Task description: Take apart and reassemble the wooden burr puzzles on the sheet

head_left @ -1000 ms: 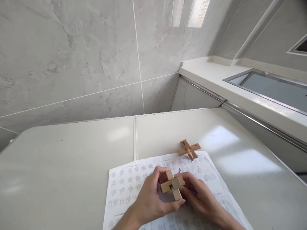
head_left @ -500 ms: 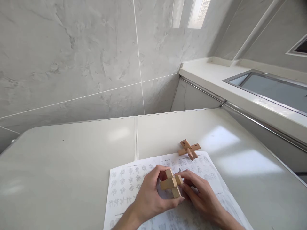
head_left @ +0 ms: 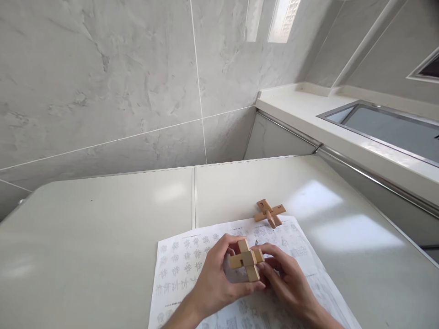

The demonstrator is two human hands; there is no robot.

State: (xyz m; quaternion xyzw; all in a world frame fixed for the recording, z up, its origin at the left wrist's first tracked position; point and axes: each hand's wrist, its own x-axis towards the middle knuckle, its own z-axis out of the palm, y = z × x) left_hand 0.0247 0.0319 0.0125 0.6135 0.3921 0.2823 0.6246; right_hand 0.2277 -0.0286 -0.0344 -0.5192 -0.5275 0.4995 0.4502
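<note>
Above the paper, a pale wooden burr puzzle (head_left: 249, 259) of crossed, interlocking bars is held between both hands. My left hand (head_left: 219, 274) curves around its left side, index finger at the top and thumb at the lower end. My right hand (head_left: 286, 278) pinches the right-hand bar with thumb and index finger; its other fingers are curled. A small dark notch shows beside the left bar. A second, browner wooden cross puzzle (head_left: 269, 213) with dark marks on its bars rests at the paper's far edge, touched by neither hand.
A printed sheet (head_left: 181, 274) with rows of small puzzle drawings lies under my hands on a white table (head_left: 85, 246) with a seam. Behind stands a grey tiled wall (head_left: 130, 68). To the right is a white counter (head_left: 291, 103) with a metal-framed sink (head_left: 384, 123).
The held puzzle has turned slightly, and a dark notch now shows beside its left bar. Both hands keep nearly the same place. The brown puzzle has not moved on the table.
</note>
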